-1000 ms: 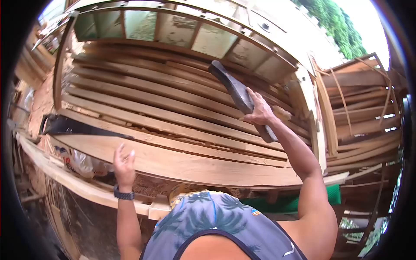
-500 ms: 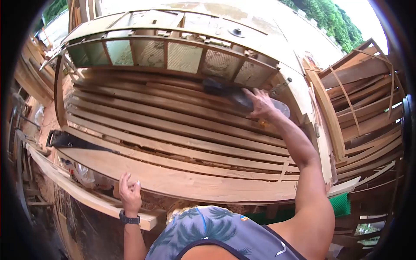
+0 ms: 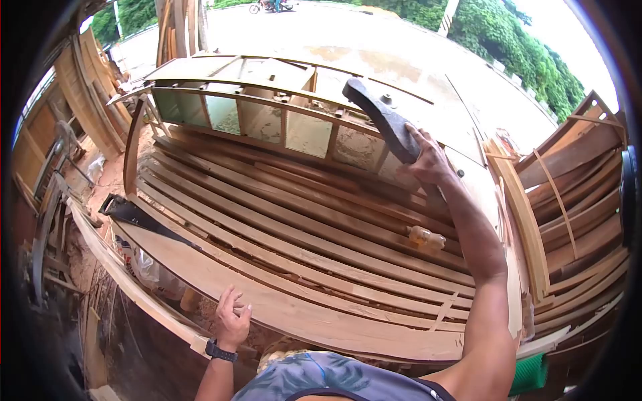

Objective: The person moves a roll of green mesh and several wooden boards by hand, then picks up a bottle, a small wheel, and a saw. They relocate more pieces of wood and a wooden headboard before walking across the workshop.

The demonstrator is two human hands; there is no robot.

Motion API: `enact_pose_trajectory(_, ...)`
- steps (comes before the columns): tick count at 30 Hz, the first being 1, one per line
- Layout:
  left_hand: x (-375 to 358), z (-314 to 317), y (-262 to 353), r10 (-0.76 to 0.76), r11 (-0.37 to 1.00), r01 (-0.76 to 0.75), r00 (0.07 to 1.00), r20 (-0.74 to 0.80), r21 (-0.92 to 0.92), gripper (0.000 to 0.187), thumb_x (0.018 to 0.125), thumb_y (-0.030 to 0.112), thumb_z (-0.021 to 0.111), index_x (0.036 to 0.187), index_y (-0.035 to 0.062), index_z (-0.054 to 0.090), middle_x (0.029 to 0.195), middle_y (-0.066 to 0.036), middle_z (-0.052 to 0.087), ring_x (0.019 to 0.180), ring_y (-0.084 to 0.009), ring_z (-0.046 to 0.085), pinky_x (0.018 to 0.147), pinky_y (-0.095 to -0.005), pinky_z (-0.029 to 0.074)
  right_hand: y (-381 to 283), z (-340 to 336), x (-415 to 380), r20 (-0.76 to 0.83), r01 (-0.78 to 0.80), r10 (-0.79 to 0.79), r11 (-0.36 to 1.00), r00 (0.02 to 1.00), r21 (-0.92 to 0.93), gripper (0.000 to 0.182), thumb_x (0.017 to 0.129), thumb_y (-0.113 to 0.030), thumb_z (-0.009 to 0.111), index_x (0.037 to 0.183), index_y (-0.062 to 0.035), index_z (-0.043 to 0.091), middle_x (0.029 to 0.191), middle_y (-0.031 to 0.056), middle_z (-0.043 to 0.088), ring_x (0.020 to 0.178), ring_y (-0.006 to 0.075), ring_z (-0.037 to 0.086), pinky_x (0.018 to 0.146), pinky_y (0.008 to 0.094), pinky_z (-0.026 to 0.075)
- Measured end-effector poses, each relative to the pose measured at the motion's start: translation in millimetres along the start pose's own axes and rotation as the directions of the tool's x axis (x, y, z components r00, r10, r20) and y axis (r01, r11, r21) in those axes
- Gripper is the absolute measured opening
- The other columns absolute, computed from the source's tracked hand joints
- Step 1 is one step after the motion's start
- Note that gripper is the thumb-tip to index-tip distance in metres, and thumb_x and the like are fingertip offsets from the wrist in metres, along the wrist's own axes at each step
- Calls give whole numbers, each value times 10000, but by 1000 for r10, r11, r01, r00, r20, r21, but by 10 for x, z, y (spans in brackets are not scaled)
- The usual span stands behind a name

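In my right hand [image 3: 431,160] is a dark, curved, elongated object [image 3: 384,120], held raised over the right end of the glass-paned wooden frame [image 3: 307,134]. My left hand [image 3: 233,317], with a black watch at the wrist, hovers by the near edge of a wide pale board [image 3: 294,307]; its fingers are apart and bent, with nothing in them. Long wooden slats [image 3: 287,207] run side by side beyond that board. A handsaw [image 3: 147,219] with a dark handle rests at the board's left end. Some small amber, clear objects [image 3: 426,239] lie on the slats at the right.
Stacked planks [image 3: 582,207] stand at the right, and upright boards [image 3: 87,93] at the left. A pale beam [image 3: 134,281] runs along the near left. Green mesh [image 3: 528,374] shows at the lower right. A motorcycle [image 3: 273,7] is on the road beyond.
My right hand has lifted the dark object off the slats, up and away, uncovering the amber objects. The camera view has tilted up and shifted. My left hand stays near the board's edge.
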State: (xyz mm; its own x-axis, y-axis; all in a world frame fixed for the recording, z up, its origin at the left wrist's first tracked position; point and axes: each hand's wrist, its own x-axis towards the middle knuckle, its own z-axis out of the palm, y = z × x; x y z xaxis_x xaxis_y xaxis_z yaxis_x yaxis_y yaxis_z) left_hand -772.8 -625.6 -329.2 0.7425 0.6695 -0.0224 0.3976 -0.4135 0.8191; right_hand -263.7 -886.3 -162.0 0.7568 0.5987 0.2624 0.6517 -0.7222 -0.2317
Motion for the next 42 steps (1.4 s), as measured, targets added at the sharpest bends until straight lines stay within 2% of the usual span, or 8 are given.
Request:
enact_pose_trajectory(11,-408,-517,-548,-166,986,163,960,-227,-32,367,844,82,722,1167,-65,627,1378,-218,551,852,-238,663,727,-325,579,-991,869,2268,162,89,-150,937,975,338,1171,560,-457,933,1538,-86,408,1383,248,572,1250,330,586,1075,365,455)
enact_pose_trajectory(20,-238,-1200,-1070,-218,974,225,922,-318,-16,364,854,109,735,1162,-55,632,1359,-222,570,858,-252,669,745,-337,579,-1773,1072,3019,186,174,-216,961,959,217,1176,602,-497,938,1511,18,397,1383,218,590,1265,287,584,1095,356,431)
enact_pose_trajectory(24,-65,-1459,-1387,-203,978,208,913,-354,-24,314,886,44,702,1165,-73,616,1362,-189,554,846,-194,670,684,-288,581,-2051,1002,2985,290,165,-115,974,950,-152,1047,700,-529,857,1506,-19,425,1345,249,611,1255,333,595,1093,385,436)
enact_pose_trajectory(26,67,-1538,-1508,-222,975,206,911,-347,-82,309,886,39,700,1160,-76,615,1359,-191,556,841,-192,671,682,-288,581,-2424,1164,2784,-125,252,-311,902,942,-350,900,771,-457,810,1475,-17,463,1345,273,597,1272,364,574,1111,429,424)
enact_pose_trajectory(28,185,-1562,-1633,-221,974,189,909,-352,-123,291,889,17,689,1151,-86,613,1350,-197,563,830,-185,672,671,-285,580,-3027,1492,2526,-296,431,-480,875,826,-219,546,877,-300,749,1344,-64,593,1254,176,669,1154,316,646,1042,430,496)
enact_pose_trajectory(33,430,-1689,-1681,-219,970,167,918,-332,-177,289,891,15,683,1153,-83,615,1354,-205,566,837,-190,673,678,-285,578,-4254,2792,1988,369,488,-444,872,817,-30,304,840,-196,656,1129,-122,717,1088,156,733,1016,341,698,896,450,571)
enact_pose_trajectory(36,368,-1857,-1709,-222,970,167,901,-373,-175,289,892,15,677,1159,-77,613,1358,-207,567,841,-198,671,684,-289,576,-4504,3589,2063,379,334,-376,926,846,174,433,834,-288,676,1227,-107,652,1221,179,674,1188,350,619,1000,458,511)
enact_pose_trajectory(42,-78,-2124,-1971,-305,952,254,821,-482,-170,277,903,-6,643,1169,-71,603,1367,-199,561,843,-184,646,664,-275,540,-4866,4428,2213,355,155,-180,983,917,98,467,873,-385,669,1242,-98,658,1335,181,614,1267,354,567,1042,463,485)
